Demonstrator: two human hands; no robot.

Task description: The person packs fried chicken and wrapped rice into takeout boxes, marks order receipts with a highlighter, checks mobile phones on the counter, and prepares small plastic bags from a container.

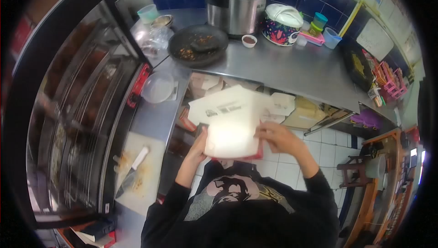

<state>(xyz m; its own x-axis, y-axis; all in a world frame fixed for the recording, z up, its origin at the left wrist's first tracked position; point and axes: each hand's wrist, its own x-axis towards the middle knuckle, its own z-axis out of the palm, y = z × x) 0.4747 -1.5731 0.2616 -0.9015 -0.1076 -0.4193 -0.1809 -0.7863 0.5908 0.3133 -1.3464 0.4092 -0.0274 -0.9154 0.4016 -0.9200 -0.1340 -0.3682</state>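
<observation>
A white cardboard takeaway box (232, 137) with its printed lid flap raised is held in front of my body. My left hand (198, 147) grips its left side, the thumb along the edge. On the right side my right hand (278, 138) has its fingers curled against the box edge. Something red shows beneath and beside the box, partly hidden by it. The inside of the box is too bright to make out.
Ahead on the steel counter (283, 67) are a dark pan (198, 44), a rice cooker (237, 8), a small bowl (249, 41) and a floral pot (283, 24). A knife (132, 170) lies on a cutting board (150, 152) at left, beside a glass display cabinet (73, 97).
</observation>
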